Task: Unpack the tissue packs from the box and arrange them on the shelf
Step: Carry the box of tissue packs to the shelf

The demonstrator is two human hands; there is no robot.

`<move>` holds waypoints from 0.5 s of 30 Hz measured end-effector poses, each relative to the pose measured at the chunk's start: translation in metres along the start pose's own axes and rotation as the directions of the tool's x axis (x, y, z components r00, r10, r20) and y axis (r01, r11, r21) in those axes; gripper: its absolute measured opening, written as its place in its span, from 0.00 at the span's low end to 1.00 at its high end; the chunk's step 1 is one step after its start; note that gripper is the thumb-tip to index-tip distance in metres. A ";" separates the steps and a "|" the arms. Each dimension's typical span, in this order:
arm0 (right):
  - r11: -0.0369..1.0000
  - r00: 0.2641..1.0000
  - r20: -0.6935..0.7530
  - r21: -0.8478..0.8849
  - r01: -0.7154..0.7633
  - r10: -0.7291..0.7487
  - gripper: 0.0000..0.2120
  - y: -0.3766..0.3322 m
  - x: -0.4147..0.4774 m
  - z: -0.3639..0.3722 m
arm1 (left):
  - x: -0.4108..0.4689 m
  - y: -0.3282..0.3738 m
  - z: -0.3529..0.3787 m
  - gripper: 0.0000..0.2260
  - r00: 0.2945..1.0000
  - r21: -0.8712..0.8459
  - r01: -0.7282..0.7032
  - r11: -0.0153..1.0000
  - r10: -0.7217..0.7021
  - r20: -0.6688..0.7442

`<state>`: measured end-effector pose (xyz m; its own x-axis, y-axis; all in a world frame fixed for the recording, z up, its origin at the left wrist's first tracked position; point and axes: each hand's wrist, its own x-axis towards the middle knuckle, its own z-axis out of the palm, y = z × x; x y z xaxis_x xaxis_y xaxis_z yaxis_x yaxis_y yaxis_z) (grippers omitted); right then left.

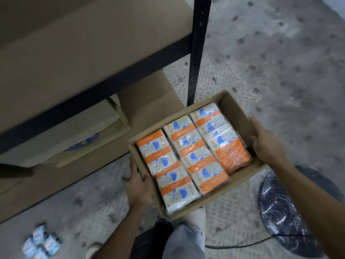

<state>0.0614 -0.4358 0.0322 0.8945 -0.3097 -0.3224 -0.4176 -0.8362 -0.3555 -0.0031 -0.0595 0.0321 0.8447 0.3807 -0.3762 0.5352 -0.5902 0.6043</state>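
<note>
A person holds an open cardboard box (pixel 235 108) of tissue packs (pixel 188 157) with both hands beside a metal shelf (pixel 74 45), the box raised above their own leg and shoe. The right hand (pixel 265 144) grips the box's right wall, fingers hooked over the rim; the left hand (pixel 139 182) clasps the opposite wall from outside, its fingertips hidden by the cardboard. The packs, wrapped in clear film and printed orange, white and blue, fill the box in three rows. The box's far corner sits near the shelf's dark upright post (pixel 197 43), at the shelf's right end. A larger carton (pixel 74 131) with blue print stands on the lower level. On the speckled floor (pixel 280 71), a few small blue-and-white packs (pixel 41 243) lie at lower left, blurred, and a dark round plastic-wrapped object (pixel 287 208) with a black cable (pixel 242 244) sits at right
</note>
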 end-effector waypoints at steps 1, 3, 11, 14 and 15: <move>1.000 1.000 -0.010 -0.010 -0.019 0.019 0.36 0.001 0.003 0.001 | 0.001 -0.001 0.001 0.34 1.000 0.012 -0.003 1.000 0.003 -0.008; 0.999 0.999 -0.019 -0.008 -0.047 0.047 0.38 0.001 0.004 0.002 | 0.003 -0.004 0.002 0.33 1.000 0.026 -0.011 1.000 0.011 -0.007; 0.999 0.999 -0.045 -0.034 0.002 -0.003 0.38 -0.004 -0.024 0.000 | 0.001 -0.018 -0.018 0.33 0.995 -0.068 -0.034 0.997 0.040 0.096; 0.999 1.000 0.011 -0.050 0.006 -0.005 0.38 -0.012 -0.044 0.001 | -0.002 -0.032 -0.034 0.33 0.994 -0.060 -0.030 0.998 0.037 0.105; 0.999 1.000 0.021 -0.052 0.016 -0.015 0.38 -0.016 -0.052 0.003 | -0.003 -0.040 -0.040 0.34 0.994 -0.052 -0.018 0.999 0.023 0.105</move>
<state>0.0213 -0.4048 0.0525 0.8970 -0.2875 -0.3357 -0.3944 -0.8635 -0.3143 -0.0276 -0.0086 0.0370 0.8529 0.2902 -0.4340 0.5191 -0.5593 0.6463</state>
